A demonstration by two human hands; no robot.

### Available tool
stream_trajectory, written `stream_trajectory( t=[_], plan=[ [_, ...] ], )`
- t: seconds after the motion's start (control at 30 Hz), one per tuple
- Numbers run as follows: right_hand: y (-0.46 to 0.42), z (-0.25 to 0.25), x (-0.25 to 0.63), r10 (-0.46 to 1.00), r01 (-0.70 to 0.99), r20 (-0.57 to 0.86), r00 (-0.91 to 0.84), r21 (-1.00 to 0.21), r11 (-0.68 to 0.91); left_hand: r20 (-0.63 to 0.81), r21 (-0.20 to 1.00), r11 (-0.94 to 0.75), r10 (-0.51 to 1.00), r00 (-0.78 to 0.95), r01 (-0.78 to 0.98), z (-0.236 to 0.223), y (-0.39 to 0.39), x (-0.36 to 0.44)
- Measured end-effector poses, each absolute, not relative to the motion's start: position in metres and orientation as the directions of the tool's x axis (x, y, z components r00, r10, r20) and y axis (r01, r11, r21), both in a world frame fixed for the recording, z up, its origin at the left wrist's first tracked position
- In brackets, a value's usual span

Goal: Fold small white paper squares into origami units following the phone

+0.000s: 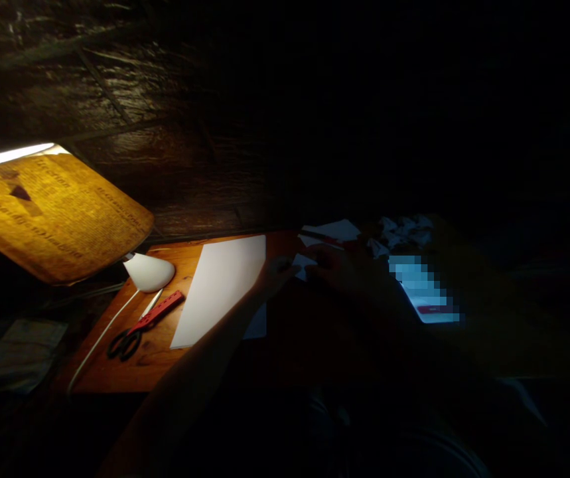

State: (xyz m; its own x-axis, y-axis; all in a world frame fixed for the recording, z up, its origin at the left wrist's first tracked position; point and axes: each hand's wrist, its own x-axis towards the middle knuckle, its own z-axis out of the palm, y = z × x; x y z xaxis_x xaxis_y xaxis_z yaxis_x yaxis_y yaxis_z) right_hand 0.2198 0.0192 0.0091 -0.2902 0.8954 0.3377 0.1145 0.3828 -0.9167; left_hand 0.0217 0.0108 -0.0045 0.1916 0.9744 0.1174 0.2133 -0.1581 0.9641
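The scene is very dark. My left hand point(275, 271) and my right hand point(329, 264) meet over a wooden table point(165, 362), both pinching a small piece of white paper point(303, 263) between them. My left forearm crosses a large white sheet point(222, 289) that lies flat on the table. Fingers of both hands look closed on the small paper, though shadow hides detail.
Scissors point(126, 342) and a red ruler point(158, 312) lie left of the sheet, beside a white lamp base point(149, 272) with its cable. A lit lampshade point(50, 212) hangs at left. More paper scraps point(332, 232) and a glowing phone point(427, 292) sit right.
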Motion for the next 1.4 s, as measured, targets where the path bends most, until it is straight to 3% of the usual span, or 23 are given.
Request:
stream_trajectory(
  t=[0.27,0.57,0.97,1.13,1.3,1.4],
  plan=[
    [0.011,0.022,0.221,0.926,0.352,0.199,-0.319,-0.883,0.311,0.118,0.946,-0.169,0.975,0.190,0.278,-0.005,0.010,0.019],
    [0.012,0.028,0.221,0.912,0.283,0.185,-0.365,-0.911,0.299,0.100,0.940,-0.156,0.976,0.194,0.303,-0.004,0.007,0.021],
    [0.003,0.044,0.225,0.874,0.472,0.185,-0.449,-0.782,0.408,0.170,0.905,-0.237,0.963,0.212,0.353,0.003,0.003,0.021],
    [0.007,0.031,0.221,0.873,0.384,0.237,-0.425,-0.827,0.412,0.165,0.913,-0.230,0.964,0.210,0.338,0.004,0.003,0.022],
    [0.008,0.028,0.220,0.898,0.402,0.235,-0.373,-0.831,0.385,0.201,0.915,-0.257,0.959,0.203,0.311,0.002,0.004,0.023],
    [0.010,0.026,0.221,0.900,0.396,0.247,-0.358,-0.834,0.386,0.138,0.924,-0.220,0.955,0.264,0.313,0.000,0.004,0.023]
  ],
)
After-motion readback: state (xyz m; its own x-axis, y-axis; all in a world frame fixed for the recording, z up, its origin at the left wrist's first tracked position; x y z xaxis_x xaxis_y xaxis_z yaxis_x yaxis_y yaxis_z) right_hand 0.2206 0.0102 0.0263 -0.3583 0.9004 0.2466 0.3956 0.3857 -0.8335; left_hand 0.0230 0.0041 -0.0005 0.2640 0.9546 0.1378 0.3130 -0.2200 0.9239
